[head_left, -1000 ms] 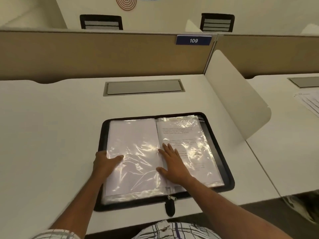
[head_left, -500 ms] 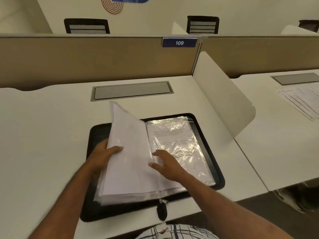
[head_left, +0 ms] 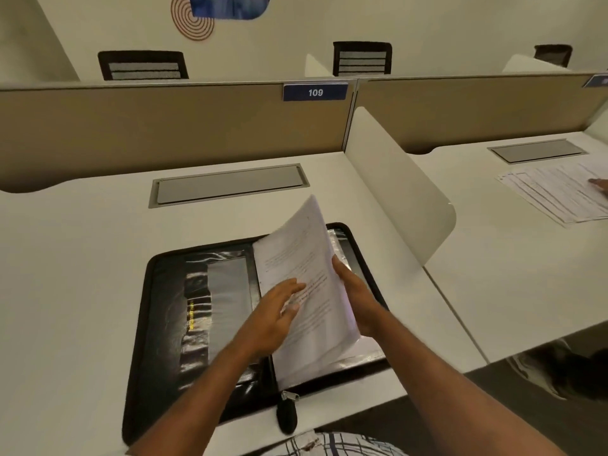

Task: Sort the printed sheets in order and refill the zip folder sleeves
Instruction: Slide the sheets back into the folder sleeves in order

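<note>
Zip folder (head_left: 139,340): black, lying open and flat on the white desk (head_left: 65,274), in the lower middle of the frame.
Left cover: bare of sheets, showing a clear pocket (head_left: 227,284) with glare on it and a short line of yellow print beside it.
Sleeve stack (head_left: 306,255): the plastic sleeves with printed pages stand lifted off the folder, tilted toward its right half. The top corner reaches up toward the centre of the frame, and the bottom edge sits at the spine.
Left hand (head_left: 273,320): spread flat. Its fingers (head_left: 292,286) are straight and slightly apart, and they press on the printed face of the stack at mid-height.
Right hand (head_left: 358,301): behind the stack's outer edge, palm against the back of the sheets. One digit lies straight up along that edge. The other fingers are hidden by the pages, so I cannot tell whether they curl round the stack.
Right cover: more shiny sleeve plastic lies flat under the raised stack, along the folder's right and lower rim.
Zip pull (head_left: 287,416): hangs off the near edge of the folder, at the bottom centre.
Printed sheets (head_left: 556,195): a loose spread on the neighbouring desk at the right edge of the frame, well apart from the folder, with another person's fingertips (head_left: 599,183) on them.
Divider (head_left: 394,199): a white panel between the two desks, right of centre.
Hatch (head_left: 227,185): a grey lid set in the desk beyond the folder.
Number plate (head_left: 315,92): blue, reads 109, on the tan partition in the upper middle.
</note>
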The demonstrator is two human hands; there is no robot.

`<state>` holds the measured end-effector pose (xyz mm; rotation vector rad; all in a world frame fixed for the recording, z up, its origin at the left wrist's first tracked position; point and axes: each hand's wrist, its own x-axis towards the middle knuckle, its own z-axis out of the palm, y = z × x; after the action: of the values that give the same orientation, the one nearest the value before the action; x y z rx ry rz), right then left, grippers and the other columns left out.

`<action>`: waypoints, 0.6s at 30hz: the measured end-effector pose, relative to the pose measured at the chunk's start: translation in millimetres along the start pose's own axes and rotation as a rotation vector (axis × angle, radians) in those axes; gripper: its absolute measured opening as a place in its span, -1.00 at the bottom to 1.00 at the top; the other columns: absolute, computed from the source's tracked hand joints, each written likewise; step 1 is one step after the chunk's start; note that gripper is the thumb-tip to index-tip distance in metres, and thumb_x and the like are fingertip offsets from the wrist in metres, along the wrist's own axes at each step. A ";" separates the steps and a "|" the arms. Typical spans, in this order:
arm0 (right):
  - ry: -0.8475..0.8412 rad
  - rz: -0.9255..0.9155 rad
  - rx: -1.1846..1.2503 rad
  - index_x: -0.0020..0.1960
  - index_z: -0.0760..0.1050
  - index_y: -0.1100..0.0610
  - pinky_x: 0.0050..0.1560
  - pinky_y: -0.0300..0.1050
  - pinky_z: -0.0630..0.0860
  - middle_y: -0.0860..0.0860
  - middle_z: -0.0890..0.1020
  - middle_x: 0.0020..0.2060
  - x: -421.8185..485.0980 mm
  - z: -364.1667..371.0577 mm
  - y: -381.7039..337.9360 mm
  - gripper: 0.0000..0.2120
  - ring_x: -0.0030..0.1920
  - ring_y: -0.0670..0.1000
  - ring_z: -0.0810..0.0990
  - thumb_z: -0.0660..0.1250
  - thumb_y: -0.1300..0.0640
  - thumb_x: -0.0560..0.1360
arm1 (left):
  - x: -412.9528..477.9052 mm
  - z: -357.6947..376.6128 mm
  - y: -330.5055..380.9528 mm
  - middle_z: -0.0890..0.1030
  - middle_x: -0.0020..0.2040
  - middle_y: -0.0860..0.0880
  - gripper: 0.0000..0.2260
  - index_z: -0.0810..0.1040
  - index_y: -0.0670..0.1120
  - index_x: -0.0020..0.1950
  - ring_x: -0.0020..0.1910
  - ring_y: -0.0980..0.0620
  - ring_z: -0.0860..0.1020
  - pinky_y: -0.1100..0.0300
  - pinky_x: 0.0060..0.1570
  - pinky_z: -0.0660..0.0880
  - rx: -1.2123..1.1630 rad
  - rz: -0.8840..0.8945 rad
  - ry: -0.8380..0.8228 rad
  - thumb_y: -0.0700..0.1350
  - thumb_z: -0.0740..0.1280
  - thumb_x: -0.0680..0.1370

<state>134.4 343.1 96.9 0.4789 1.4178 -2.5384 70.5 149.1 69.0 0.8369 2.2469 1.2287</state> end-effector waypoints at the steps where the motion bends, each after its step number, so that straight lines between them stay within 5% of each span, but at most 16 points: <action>1: 0.009 0.004 -0.030 0.38 0.46 0.18 0.12 0.10 0.59 0.20 0.64 0.14 -0.8 -9.7 -1.2 -0.50 0.13 0.20 0.64 0.20 -0.14 0.61 | -1.0 4.2 -10.6 0.29 0.51 0.11 -0.66 0.36 0.13 0.45 0.48 0.16 0.23 0.10 0.49 0.18 0.123 0.038 0.028 -0.06 0.19 0.67; 8: 0.420 -0.016 -0.677 0.35 0.42 0.22 0.14 0.17 0.61 0.14 0.62 0.15 8.9 -72.6 3.5 -0.50 0.06 0.14 0.66 0.48 0.23 0.46 | -15.1 7.7 -57.4 0.05 0.61 0.01 -0.45 0.11 0.10 0.59 0.58 0.01 0.02 -0.02 0.50 -0.02 0.548 -0.082 0.072 0.10 0.21 0.63; 13: 0.551 -0.107 -1.382 0.42 0.41 0.14 0.32 0.00 0.38 0.11 0.50 0.34 12.8 -96.2 37.4 -0.39 0.32 0.13 0.46 0.47 -0.05 0.45 | -24.4 9.2 -76.5 -0.16 0.62 -0.02 -0.14 -0.10 0.12 0.61 0.59 -0.08 -0.15 -0.18 0.49 -0.11 0.731 -0.217 0.011 0.52 -0.17 0.40; 18: 0.579 -0.154 -1.542 0.56 0.19 0.13 0.55 0.08 0.07 0.16 0.12 0.58 8.8 -105.9 64.8 -0.22 0.58 0.18 0.05 0.32 -0.26 0.52 | -29.3 13.1 -86.1 -0.29 0.59 0.00 -0.02 -0.14 0.14 0.60 0.56 -0.11 -0.29 -0.26 0.44 -0.26 0.782 -0.270 0.013 0.60 -0.38 0.28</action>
<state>166.5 399.4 -9.3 0.7282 2.9897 -0.6833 74.3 100.3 -8.8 0.7278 2.7560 0.2050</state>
